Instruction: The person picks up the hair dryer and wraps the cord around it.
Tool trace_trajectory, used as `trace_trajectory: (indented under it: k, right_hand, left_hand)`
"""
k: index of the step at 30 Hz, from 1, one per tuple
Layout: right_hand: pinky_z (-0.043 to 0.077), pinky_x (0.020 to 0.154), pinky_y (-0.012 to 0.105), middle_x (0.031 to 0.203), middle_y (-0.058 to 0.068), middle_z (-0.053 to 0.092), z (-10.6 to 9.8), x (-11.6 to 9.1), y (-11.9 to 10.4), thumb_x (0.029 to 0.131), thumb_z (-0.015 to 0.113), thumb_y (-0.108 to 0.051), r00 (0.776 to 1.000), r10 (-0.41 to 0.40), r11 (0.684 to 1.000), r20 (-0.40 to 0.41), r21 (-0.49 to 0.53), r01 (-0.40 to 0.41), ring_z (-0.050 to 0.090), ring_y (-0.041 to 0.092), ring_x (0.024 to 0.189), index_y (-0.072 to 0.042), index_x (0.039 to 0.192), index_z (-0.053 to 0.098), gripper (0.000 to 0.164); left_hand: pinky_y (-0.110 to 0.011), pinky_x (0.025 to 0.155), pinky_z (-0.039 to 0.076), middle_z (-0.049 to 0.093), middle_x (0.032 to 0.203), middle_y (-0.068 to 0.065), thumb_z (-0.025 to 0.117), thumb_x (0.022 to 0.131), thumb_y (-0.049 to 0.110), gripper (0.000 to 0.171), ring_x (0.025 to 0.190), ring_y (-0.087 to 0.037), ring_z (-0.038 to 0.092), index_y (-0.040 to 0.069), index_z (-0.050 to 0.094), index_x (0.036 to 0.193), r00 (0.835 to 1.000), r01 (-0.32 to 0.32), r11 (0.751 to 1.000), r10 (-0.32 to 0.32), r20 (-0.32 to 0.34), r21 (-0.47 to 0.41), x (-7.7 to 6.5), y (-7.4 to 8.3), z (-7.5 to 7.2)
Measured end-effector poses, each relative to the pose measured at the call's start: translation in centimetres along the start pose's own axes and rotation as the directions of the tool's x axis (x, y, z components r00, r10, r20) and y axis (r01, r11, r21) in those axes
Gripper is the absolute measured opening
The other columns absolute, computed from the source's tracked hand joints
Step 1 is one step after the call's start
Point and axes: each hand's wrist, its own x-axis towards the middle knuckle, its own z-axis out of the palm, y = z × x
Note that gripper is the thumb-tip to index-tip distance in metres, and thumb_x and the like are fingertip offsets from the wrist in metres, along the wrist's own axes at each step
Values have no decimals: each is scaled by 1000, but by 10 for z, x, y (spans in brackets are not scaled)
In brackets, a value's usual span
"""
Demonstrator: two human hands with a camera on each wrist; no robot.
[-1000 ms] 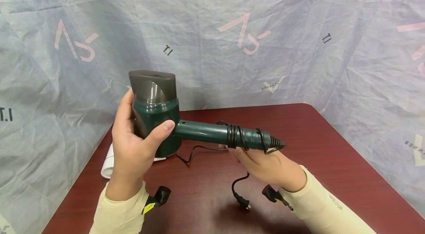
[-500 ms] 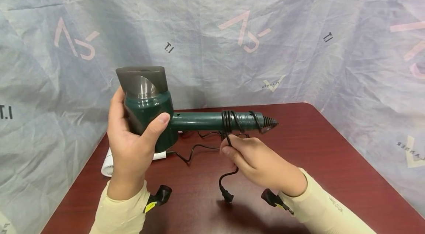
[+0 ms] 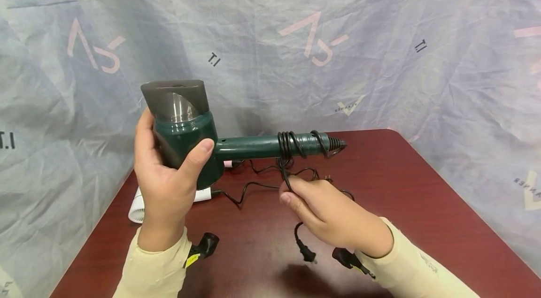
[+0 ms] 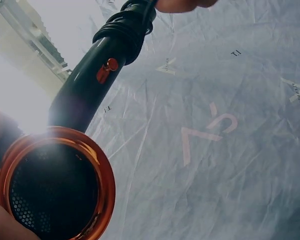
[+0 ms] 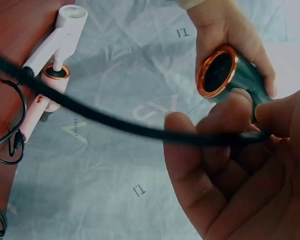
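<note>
My left hand [image 3: 169, 180] grips the body of a dark green hair dryer [image 3: 249, 147] and holds it over the table, its smoky nozzle [image 3: 175, 101] pointing up and its handle stretching right. In the left wrist view the dryer's copper-rimmed grille [image 4: 55, 185] shows. Several turns of black power cord [image 3: 286, 144] are wound round the handle near its end. Below the handle my right hand [image 3: 334, 209] pinches the cord between thumb and fingers, and the plug [image 3: 307, 255] dangles beneath it. In the right wrist view, the cord [image 5: 135, 127] crosses in front of the curled fingers [image 5: 182, 155].
On the dark red table [image 3: 422, 204] a white hair dryer [image 5: 70, 30] and a pink hair dryer [image 5: 35, 115] lie at the left, partly behind my left hand. Their black cords [image 3: 253, 184] run across the table's middle. A printed grey sheet [image 3: 262, 63] hangs behind.
The dryer has risen and moved left, its handle coming nearly level. My right hand, earlier partly behind the handle, is now below it, with cord drawn down from the turns.
</note>
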Motion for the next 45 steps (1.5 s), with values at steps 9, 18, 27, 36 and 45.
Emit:
trace_trajectory:
  k: [9, 18, 27, 36, 45]
  right_hand:
    - [37, 59, 11, 73, -15, 40, -3, -4, -11, 110, 47, -19, 999, -40, 999, 9, -37, 40, 35, -6, 62, -22, 102, 52, 11]
    - [41, 64, 10, 82, -19, 54, -13, -6, -20, 107, 54, -16, 994, -84, 985, -70, -158, 73, 44, -6, 65, -21, 111, 59, 8]
    - [39, 63, 9, 81, -16, 52, -21, -8, -19, 102, 59, -9, 975, -154, 971, -158, -209, 120, 43, -5, 67, -18, 111, 62, 13]
    - [40, 65, 11, 87, -15, 61, -31, -4, -13, 104, 63, -17, 933, -248, 950, -259, -252, 183, 46, -2, 70, -16, 109, 69, 9]
    - [31, 57, 9, 73, -14, 51, -35, 4, -8, 103, 64, -29, 871, -338, 927, -356, -284, 244, 37, -1, 61, -15, 98, 73, 17]
  left_hand:
    - [-31, 95, 52, 58, 128, -26, 79, 76, -4, 72, 110, -30, 61, -3, 53, 143, 999, -46, 997, 47, -14, 63, -1, -4, 0]
    - [-32, 95, 52, 61, 126, -19, 78, 74, -9, 76, 109, -31, 61, -1, 52, 145, 999, -38, 993, 38, 3, 114, -3, -2, 0]
    - [-26, 88, 54, 63, 126, -13, 82, 73, -10, 80, 105, -23, 63, 5, 53, 146, 989, 15, 956, -58, 138, 293, -7, -3, -3]
    - [-23, 84, 51, 63, 121, -8, 90, 69, 0, 84, 102, -18, 58, 13, 58, 146, 977, -2, 900, -91, 192, 436, -9, -4, -6]
    - [-22, 83, 53, 69, 121, -4, 90, 68, -2, 85, 100, -16, 63, 16, 58, 146, 957, -8, 900, -119, 264, 435, -5, -2, -12]
